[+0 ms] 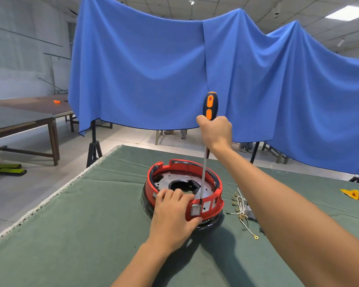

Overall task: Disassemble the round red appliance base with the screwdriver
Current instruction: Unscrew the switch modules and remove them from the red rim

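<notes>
Green cloth [71, 235] covered the table where the person worked. On the left, the left hand [174, 212] rested on the near side of the red base [184, 166], with the fingers curled over its rim and the thumb against the outer wall, so it was gripping the base to keep it steady. The base stood on the cloth near the middle of the table, open on top, and a grey metal plate [166, 181] with a dark hole showed inside it. The screwdriver [210, 106] stood almost upright, its thin shaft going down to the near inner wall of the base. The right hand [216, 131] was clenched around the lower part of the orange and black handle. Further right, loose white wires [241, 206] with small metal ends lay on the cloth just beside the base. I judged the work partly done: the wiring seemed already out, but the red ring and the plate were still together.
</notes>
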Tool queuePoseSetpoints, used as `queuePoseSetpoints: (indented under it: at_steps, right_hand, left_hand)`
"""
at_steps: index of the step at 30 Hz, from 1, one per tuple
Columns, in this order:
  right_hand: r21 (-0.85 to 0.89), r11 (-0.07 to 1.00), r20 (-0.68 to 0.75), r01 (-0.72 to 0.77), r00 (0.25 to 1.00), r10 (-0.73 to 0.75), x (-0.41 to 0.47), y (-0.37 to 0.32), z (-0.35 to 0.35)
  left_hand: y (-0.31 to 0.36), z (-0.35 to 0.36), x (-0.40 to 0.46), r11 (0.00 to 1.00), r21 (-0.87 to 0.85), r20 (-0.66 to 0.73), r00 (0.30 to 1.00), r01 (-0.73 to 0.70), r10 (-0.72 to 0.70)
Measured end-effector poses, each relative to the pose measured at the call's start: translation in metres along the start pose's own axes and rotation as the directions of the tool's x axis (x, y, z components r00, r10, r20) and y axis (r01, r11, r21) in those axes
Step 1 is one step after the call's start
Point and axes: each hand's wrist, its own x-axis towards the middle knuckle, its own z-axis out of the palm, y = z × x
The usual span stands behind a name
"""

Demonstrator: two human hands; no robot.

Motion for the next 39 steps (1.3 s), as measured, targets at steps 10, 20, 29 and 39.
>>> queuePoseSetpoints:
  at_steps: [10,20,29,39]
  right_hand:
    - [0.027,0.999,0.038,-0.022,0.999,0.021,0.002,0.004,0.002]
    - [0.237,0.946,-0.230,0.220,0.959,-0.166,-0.052,-0.010,-0.053]
    - [0.271,0.930,-0.222,0.250,0.956,-0.192,-0.073,-0.021,-0.053]
    - [0.226,0.914,-0.170,0.337,0.938,-0.303,-0.073,-0.024,-0.039]
  left_hand:
    - [-0.002,-0.003,-0.001,0.999,-0.030,0.025,0.999,-0.025,0.026]
    - [-0.007,-0.005,-0.005,0.999,0.041,0.021,0.999,0.034,-0.035]
    - [-0.008,-0.007,-0.010,0.994,0.003,0.093,0.989,0.111,-0.111]
    - [-0.009,-0.005,-0.011,0.993,-0.002,0.078,0.990,0.117,-0.116]
